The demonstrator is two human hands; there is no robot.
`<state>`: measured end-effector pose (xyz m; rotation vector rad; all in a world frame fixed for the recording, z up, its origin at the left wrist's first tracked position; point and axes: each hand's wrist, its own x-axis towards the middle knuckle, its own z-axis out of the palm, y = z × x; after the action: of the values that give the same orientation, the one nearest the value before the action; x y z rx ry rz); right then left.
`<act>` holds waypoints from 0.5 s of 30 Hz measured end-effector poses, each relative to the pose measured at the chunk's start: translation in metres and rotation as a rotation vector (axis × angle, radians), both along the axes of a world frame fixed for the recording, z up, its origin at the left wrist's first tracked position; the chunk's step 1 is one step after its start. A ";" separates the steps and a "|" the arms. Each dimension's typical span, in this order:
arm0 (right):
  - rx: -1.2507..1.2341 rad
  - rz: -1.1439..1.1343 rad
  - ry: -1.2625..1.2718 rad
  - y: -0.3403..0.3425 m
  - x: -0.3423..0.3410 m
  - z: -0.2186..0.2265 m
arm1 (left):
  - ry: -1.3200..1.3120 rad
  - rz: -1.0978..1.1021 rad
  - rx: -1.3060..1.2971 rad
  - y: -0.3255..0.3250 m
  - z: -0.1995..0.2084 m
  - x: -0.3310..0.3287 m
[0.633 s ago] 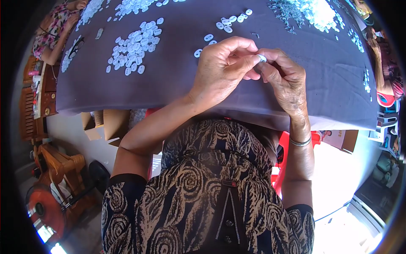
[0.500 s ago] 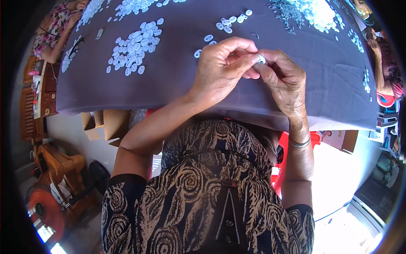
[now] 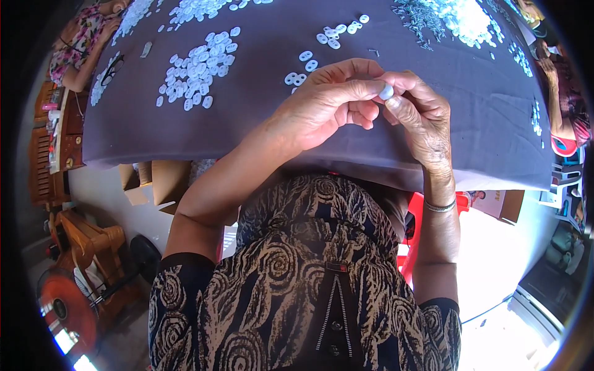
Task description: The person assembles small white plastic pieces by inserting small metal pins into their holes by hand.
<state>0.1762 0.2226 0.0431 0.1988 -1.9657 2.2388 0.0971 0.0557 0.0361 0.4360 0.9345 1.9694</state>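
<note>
Across the dark tabletop (image 3: 247, 133), a heap of white oval pieces (image 3: 199, 69) sits upper left, presumably for easy reach. And here, upper right of centre, left hand (image 3: 325, 105) and right hand (image 3: 428, 120) pinch one small pale piece (image 3: 387, 92) between closed fingers (image 3: 405, 112), apparently steadying it.

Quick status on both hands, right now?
Left hand: closed, thumb and fingertips at the small white piece, gripping it together with the right.
Right hand: closed, pinching that same piece between thumb and finger.
</note>
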 end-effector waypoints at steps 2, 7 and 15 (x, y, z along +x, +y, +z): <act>0.006 -0.057 0.058 0.001 -0.003 -0.007 | -0.001 -0.004 -0.033 0.000 0.002 0.001; 0.073 -0.140 -0.036 0.000 -0.003 -0.004 | 0.393 0.336 -0.158 0.004 0.008 0.007; 0.177 -0.168 -0.077 0.003 -0.003 -0.007 | 0.575 0.380 -0.205 0.006 0.007 0.011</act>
<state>0.1734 0.2259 0.0358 -0.0324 -2.1342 1.9987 0.1085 0.0616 0.0429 0.7737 1.6678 2.0877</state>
